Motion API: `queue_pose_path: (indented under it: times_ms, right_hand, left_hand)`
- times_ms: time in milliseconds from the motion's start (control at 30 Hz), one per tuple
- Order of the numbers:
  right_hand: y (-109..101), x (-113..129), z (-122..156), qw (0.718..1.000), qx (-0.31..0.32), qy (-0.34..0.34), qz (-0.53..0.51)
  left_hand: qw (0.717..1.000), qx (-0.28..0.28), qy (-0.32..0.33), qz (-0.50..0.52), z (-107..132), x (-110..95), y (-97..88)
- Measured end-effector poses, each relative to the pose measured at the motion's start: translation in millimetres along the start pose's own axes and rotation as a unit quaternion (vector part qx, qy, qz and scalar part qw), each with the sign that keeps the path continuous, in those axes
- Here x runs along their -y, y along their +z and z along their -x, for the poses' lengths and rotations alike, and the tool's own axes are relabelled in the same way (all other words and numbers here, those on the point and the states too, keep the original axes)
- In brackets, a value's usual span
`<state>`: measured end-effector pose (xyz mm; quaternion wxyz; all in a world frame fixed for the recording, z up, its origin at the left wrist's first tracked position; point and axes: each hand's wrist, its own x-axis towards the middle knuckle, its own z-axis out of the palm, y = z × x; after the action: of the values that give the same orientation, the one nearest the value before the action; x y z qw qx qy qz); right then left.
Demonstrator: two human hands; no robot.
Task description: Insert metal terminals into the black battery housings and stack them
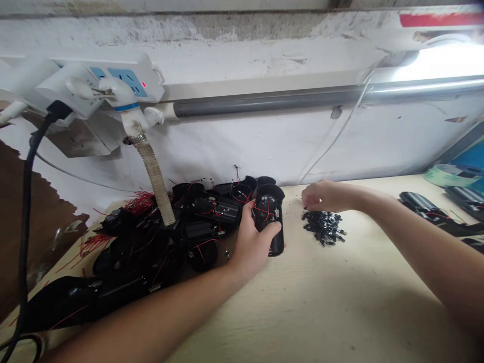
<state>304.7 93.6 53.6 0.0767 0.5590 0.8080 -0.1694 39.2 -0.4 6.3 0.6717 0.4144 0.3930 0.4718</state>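
My left hand (257, 239) is wrapped round a black plastic housing (278, 242), thumb across its front. Red wires and a small pale connector show inside the housing, which is held upright over the table. To its right, my right hand (317, 195) has its fingers pinched together at the far edge of a heap of small black parts (324, 228). What those fingers hold, if anything, is too small to make out. Left of my left hand lies a pile of similar black housings (204, 229) with red wires.
A ribbed hose (153, 174) hangs from a valve down into the pile. Above it are a power strip (128, 75) and a black cable (28, 201). More black housings (427, 206) and a tape roll (454, 175) sit at right on the wooden table (302, 312), against the wall.
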Motion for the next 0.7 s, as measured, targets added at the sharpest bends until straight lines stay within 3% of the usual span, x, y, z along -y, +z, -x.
queue_pose_path:
  times_ms: [233, 700]
  right_hand:
    - [6.3, -6.0, -5.9, 1.0, -0.022, 0.007, -0.004]
    - [2.0, 6.7, -0.8, 0.998, -0.04, 0.022, -0.041]
  left_hand:
    - [1.0, -0.005, 0.003, 0.015, 1.5, 0.1, -0.7]
    - [0.999, -0.022, -0.012, 0.024, 1.2, 0.0, -0.8]
